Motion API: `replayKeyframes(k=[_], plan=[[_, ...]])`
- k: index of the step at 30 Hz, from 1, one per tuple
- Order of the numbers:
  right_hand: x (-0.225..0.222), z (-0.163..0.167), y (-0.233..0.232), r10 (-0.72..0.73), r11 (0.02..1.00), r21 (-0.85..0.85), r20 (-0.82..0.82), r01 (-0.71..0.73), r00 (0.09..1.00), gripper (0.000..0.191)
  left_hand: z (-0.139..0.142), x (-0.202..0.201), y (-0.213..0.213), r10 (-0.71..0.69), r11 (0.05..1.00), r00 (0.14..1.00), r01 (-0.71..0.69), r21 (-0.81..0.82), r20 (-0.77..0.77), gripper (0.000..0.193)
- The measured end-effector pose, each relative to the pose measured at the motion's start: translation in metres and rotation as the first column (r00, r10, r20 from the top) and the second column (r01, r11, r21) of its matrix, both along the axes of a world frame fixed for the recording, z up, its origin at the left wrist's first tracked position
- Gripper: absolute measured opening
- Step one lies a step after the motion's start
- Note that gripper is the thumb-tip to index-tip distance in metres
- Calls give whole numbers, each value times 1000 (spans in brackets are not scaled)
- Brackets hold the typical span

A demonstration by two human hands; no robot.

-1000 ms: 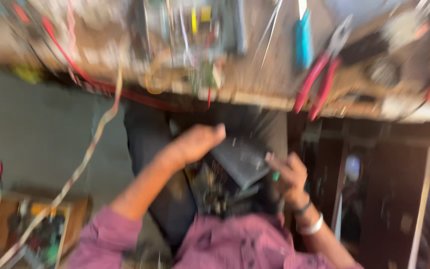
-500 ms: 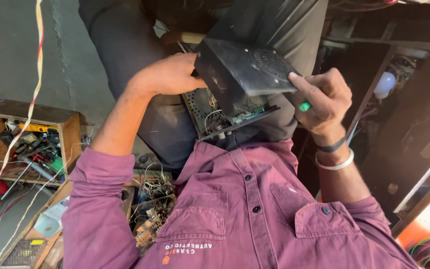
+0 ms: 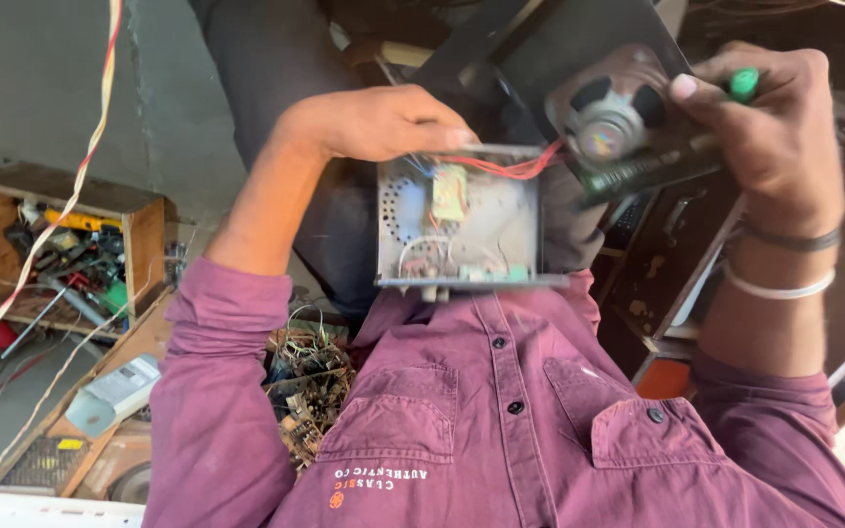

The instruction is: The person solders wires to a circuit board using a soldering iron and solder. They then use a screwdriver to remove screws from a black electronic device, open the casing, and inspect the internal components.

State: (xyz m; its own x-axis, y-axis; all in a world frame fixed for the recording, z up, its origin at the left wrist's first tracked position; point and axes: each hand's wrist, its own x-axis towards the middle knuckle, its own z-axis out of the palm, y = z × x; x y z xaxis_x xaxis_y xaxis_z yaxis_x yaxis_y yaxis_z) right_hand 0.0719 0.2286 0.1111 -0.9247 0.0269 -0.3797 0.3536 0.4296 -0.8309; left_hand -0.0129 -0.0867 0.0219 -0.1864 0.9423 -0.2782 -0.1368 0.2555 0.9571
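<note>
In the head view, much is cut off or blurred: the black plastic cover panel (image 3: 579, 39) runs out of the top edge, the person's lap and dark trousers behind it are in shadow, and the small parts inside the open grey metal chassis (image 3: 459, 223) are too fine to name beyond a pale yellow component and a green board strip along its near edge. The chassis lies open side up on the lap, just above the maroon buttoned shirt (image 3: 501, 430). The left hand (image 3: 378, 122) lies palm down over the chassis's far left corner, fingers curled over its rim, forearm angling in from the lower left. The right hand (image 3: 770, 117) is raised at the right, wrist bent, with two bangles below it; its fingers close around the edge of the cover panel and a green-handled tool (image 3: 743, 83), whose tip is hidden. A round grey speaker (image 3: 610, 119) sits on the panel's inner face, and red wires (image 3: 506, 166) run from it to the chassis. At the far left stands a wooden box of tools (image 3: 61, 244); a tangle of scrap wiring (image 3: 307, 386) lies beside the left elbow.
</note>
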Motion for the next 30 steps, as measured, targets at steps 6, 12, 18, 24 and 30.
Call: replayKeyframes(k=[6, 12, 18, 24, 30], plan=[[-16, -35, 6, 189, 973, -170, 206, -155, 960, 10, -3, 21, 17, -159, 983, 983, 150, -102, -88, 55], [-11, -61, 23, 169, 963, 180, 177, -201, 970, 15, -3, 44, 22, -10, 968, 947, -71, -240, -320, 40], [13, -53, 32, 319, 851, 484, -161, -207, 934, 23, -16, 65, 13, 298, 940, 863, -341, -35, -407, 31], [62, -15, -35, 421, 860, 434, -310, -268, 852, 36, -25, 71, 15, 527, 845, 788, -527, 92, -320, 28], [94, -50, -95, 576, 795, 299, -100, -528, 811, 67, -12, 70, 9, 634, 755, 738, -656, -23, -233, 24]])
